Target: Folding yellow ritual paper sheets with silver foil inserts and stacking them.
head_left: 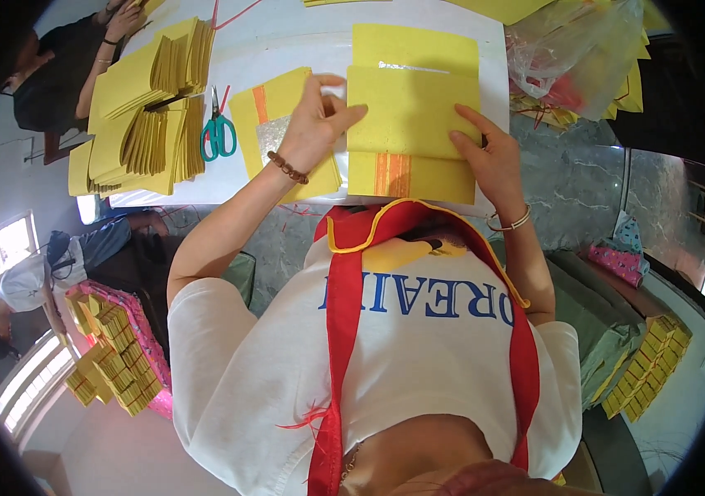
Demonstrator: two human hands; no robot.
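In front of me on the white table lies a yellow paper sheet (413, 112), folded over other yellow paper. An orange striped band (393, 174) shows below its lower edge, and a thin silvery strip shows above. My left hand (315, 124) is at the sheet's left edge, thumb lapping onto it, forefinger bent beside it. My right hand (489, 157) grips the right edge, thumb and forefinger on top; its other fingers are partly hidden. Beside my left forearm lie more yellow sheets (245, 116) with an orange band and a silvery square (272, 134).
Teal-handled scissors (219, 136) lie left of the sheets, near tall stacks of folded yellow paper (150, 107). A clear plastic bag (576, 50) sits at the right. Another person's arm (92, 78) reaches in at far left. Bundled yellow stacks (646, 364) stand behind my right side.
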